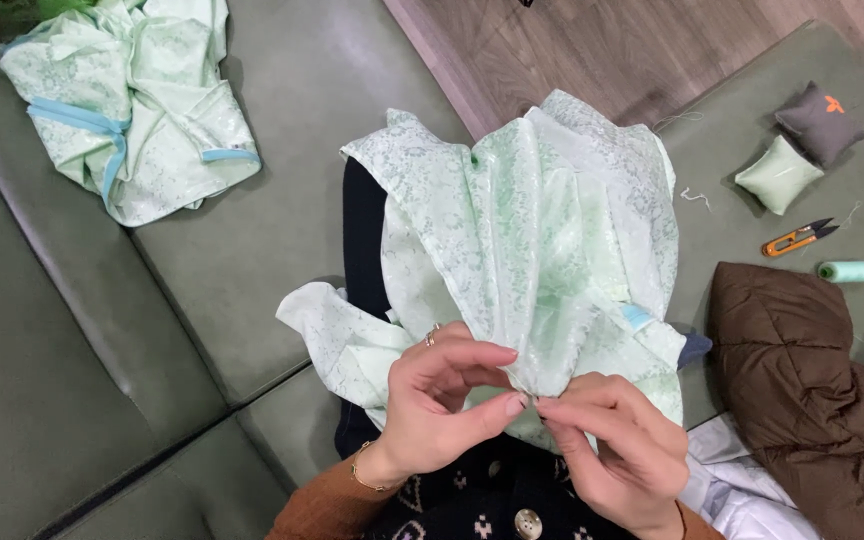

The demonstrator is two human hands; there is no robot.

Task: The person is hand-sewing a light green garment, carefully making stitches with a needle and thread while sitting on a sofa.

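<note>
Glossy, crumpled pale-green brocade fabric (532, 230)

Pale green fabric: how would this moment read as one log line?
left hand: pinching pale green fabric | right hand: pinching same gathered spot | thread snips, thread spool: unused on cushion

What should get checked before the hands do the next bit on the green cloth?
1. Both hands on the cloth: ok. The left hand and right hand pinch its gathered edge together.
2. Needle in the fingers: cannot tell, too small to see.
3. Snips close by: ok, they lie on the cushion to the right.
4. Thread spool close by: ok, it lies beside the snips.
5. Pincushions within view: ok, a grey one and a green one sit above the snips.
6. Other folded cloth out of the way: ok, it lies apart at upper left.
</note>
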